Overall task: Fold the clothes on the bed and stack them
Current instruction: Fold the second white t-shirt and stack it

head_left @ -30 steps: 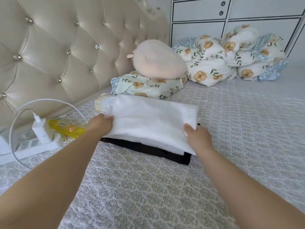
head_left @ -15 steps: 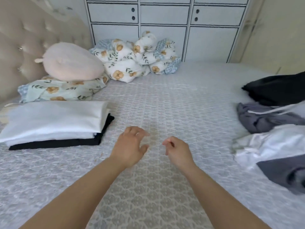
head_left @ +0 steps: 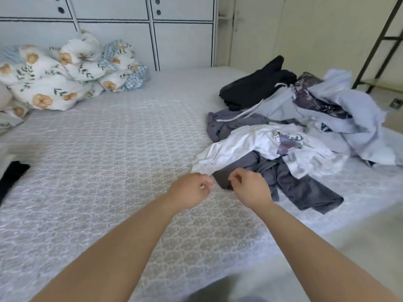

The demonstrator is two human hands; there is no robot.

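Observation:
A heap of unfolded clothes lies on the right side of the bed [head_left: 109, 149]. It holds a white printed T-shirt [head_left: 261, 144], a dark grey garment [head_left: 305, 190], a black garment [head_left: 255, 88], a pale lavender garment [head_left: 353, 112] and a grey piece [head_left: 226, 125]. My left hand [head_left: 192, 189] and my right hand [head_left: 250, 189] hover with loosely curled fingers just in front of the heap's near edge and hold nothing. The left hand is just below the white T-shirt's hem. At the far left edge only a black corner of the folded stack [head_left: 12, 173] shows.
A bunched floral duvet [head_left: 65, 77] lies at the back left against white cabinets [head_left: 181, 44]. A dark metal frame [head_left: 379, 42] stands on the floor beyond the bed's right edge. Patterned bedspread stretches between stack and heap.
My hands let go of the folded white garment on the stack. They moved right across the bed to the unfolded heap, and the view swung right with them.

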